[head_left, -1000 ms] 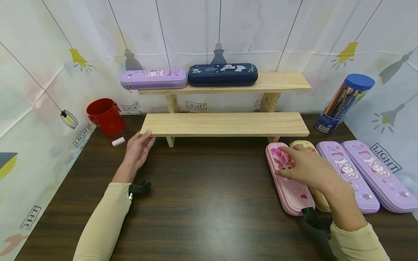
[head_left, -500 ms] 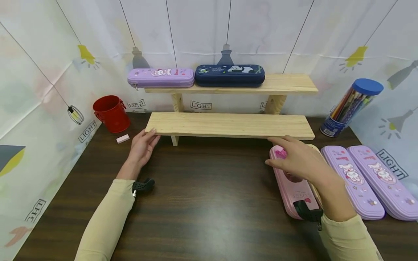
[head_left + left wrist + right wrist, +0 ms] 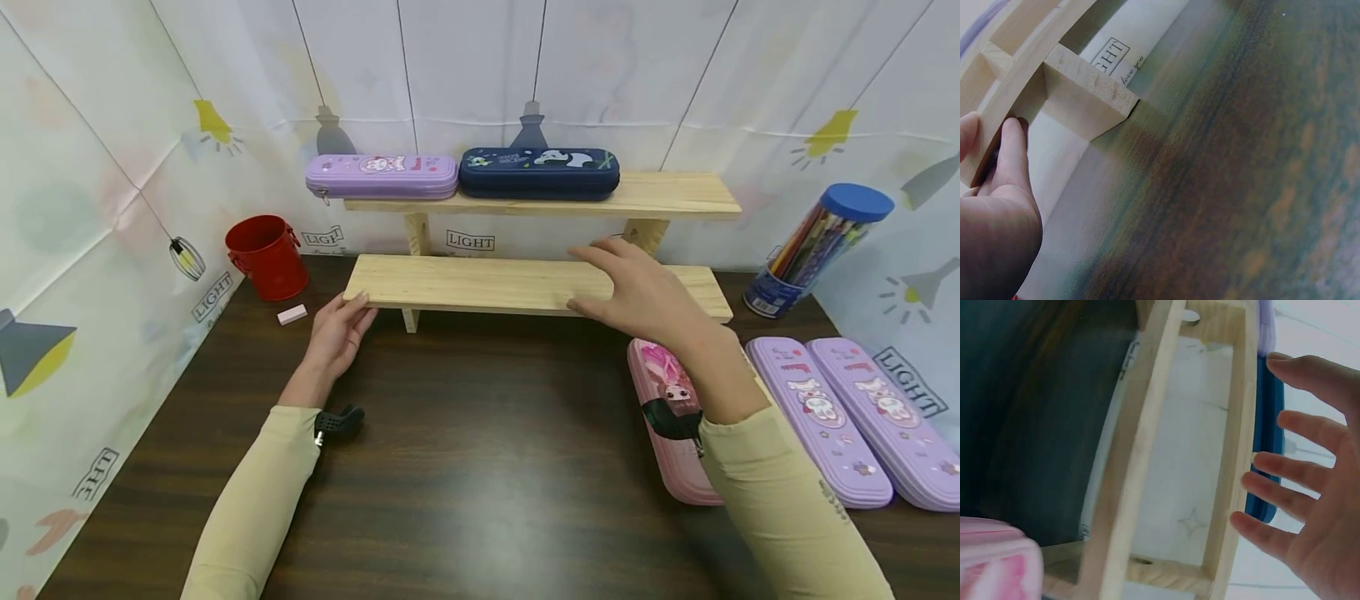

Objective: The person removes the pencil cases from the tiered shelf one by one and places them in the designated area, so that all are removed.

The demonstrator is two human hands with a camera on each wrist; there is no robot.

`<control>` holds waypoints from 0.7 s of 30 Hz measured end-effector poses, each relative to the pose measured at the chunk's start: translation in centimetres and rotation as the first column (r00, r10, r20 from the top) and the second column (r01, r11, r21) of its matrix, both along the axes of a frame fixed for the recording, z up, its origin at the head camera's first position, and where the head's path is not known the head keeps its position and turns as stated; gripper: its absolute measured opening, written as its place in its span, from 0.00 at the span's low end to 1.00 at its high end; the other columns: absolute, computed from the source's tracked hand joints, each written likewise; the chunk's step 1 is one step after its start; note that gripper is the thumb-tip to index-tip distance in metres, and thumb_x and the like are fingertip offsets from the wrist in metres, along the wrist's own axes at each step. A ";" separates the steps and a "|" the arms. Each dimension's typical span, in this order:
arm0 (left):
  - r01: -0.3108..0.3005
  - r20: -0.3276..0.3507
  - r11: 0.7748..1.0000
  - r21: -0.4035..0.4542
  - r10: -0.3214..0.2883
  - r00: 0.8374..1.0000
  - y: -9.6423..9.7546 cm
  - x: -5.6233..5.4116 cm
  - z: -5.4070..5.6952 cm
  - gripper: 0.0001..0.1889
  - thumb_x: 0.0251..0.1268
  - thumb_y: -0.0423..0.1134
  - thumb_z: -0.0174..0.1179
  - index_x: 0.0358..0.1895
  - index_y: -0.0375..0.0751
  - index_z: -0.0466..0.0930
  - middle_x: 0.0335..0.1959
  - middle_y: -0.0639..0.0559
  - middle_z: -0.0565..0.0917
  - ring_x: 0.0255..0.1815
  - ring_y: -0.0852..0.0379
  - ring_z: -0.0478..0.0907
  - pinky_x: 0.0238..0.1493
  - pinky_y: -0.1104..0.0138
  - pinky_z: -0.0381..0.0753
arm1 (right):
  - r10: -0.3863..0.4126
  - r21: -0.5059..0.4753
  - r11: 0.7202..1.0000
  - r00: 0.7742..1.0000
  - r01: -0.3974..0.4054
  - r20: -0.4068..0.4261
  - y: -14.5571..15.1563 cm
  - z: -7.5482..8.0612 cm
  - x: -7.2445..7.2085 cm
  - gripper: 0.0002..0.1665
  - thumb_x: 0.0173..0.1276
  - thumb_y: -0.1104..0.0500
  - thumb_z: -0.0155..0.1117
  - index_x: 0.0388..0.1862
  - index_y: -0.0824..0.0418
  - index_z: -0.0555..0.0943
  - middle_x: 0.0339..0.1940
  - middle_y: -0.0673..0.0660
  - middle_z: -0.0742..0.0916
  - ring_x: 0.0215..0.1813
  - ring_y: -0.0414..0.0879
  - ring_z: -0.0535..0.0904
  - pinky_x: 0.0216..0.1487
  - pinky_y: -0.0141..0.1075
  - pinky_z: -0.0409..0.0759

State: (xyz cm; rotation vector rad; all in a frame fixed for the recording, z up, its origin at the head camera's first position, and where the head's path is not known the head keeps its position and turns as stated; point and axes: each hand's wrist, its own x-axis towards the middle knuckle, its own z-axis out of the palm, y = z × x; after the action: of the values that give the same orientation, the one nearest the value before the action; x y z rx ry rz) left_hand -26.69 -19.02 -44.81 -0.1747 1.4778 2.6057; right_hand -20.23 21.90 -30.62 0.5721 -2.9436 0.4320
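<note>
I observe the right hand (image 3: 637,287), fingers spread and holding nothing, advanced from the pink pencil case (image 3: 678,464) at four o'clock to above the lower shelf (image 3: 480,283), seemingly nearing the navy panda pencil case (image 3: 538,177) at one, while the left hand (image 3: 335,335) pinches that shelf's nine-o'clock end.

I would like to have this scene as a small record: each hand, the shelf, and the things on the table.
Left hand: pinches left end of lower board
Right hand: fingers spread, holds nothing
Upper board: purple case at left, dark blue panda case beside it
Table, left: red bucket, small pale block
Table, right: pink case, partly behind right arm; two more purple cases; blue-lidded tube of pencils
</note>
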 end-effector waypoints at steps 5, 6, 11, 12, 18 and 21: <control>-0.009 0.006 1.000 0.017 0.009 1.000 0.1 -0.1 0.1 0.31 0.74 0.34 0.54 0.77 0.38 0.56 0.75 0.40 0.64 0.60 0.62 0.79 0.65 0.70 0.75 | 0.042 0.017 0.999 0.999 -0.041 -0.031 -1.4 1.4 -2.2 0.41 0.64 0.46 0.69 0.75 0.52 0.67 0.72 0.64 0.71 0.72 0.63 0.67 0.71 0.63 0.68; -0.012 0.007 1.000 0.010 0.012 1.000 0.1 -0.1 0.1 0.30 0.75 0.34 0.54 0.76 0.38 0.56 0.75 0.40 0.65 0.61 0.61 0.78 0.65 0.70 0.75 | 0.051 0.014 0.999 0.998 -0.050 -0.043 -1.6 1.7 -2.7 0.42 0.65 0.47 0.69 0.76 0.52 0.66 0.73 0.64 0.70 0.72 0.64 0.66 0.72 0.63 0.68; -0.014 0.004 1.000 -0.001 0.014 1.000 0.1 -0.1 -0.1 0.31 0.75 0.34 0.54 0.77 0.38 0.56 0.75 0.40 0.65 0.69 0.56 0.72 0.63 0.71 0.77 | 0.085 0.021 0.996 0.981 -0.083 -0.173 -2.5 2.6 -5.4 0.43 0.66 0.53 0.68 0.77 0.55 0.62 0.73 0.65 0.70 0.72 0.65 0.65 0.72 0.63 0.66; -0.014 0.002 1.000 -0.002 0.014 1.000 0.1 -0.1 -0.1 0.31 0.75 0.34 0.54 0.77 0.38 0.56 0.75 0.40 0.65 0.70 0.55 0.71 0.63 0.71 0.78 | 0.094 0.042 0.995 0.974 -0.088 -0.206 -2.6 2.7 -5.9 0.43 0.66 0.54 0.68 0.77 0.56 0.62 0.73 0.66 0.70 0.72 0.65 0.65 0.72 0.63 0.65; -0.014 0.008 1.000 0.014 0.014 1.000 -0.1 -0.3 -0.2 0.32 0.74 0.34 0.55 0.77 0.39 0.56 0.75 0.40 0.65 0.72 0.53 0.69 0.65 0.70 0.76 | 0.106 0.156 0.986 0.957 -0.065 -0.272 -3.5 3.9 -8.5 0.38 0.69 0.57 0.62 0.76 0.59 0.63 0.72 0.68 0.70 0.73 0.66 0.64 0.74 0.65 0.62; -0.012 0.011 1.000 0.011 0.012 1.000 -0.1 -0.4 -0.1 0.32 0.73 0.34 0.56 0.77 0.40 0.56 0.75 0.41 0.65 0.72 0.53 0.69 0.65 0.69 0.76 | 0.079 0.150 0.988 0.973 -0.047 -0.216 -4.1 4.3 -9.5 0.39 0.69 0.58 0.59 0.77 0.59 0.61 0.74 0.68 0.68 0.74 0.67 0.62 0.75 0.65 0.59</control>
State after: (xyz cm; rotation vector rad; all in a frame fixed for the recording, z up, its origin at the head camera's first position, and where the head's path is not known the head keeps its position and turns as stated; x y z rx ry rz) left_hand -27.09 -19.16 -44.94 -0.1969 1.4631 2.6177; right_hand -29.76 17.85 -26.29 0.6840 -2.7631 0.1490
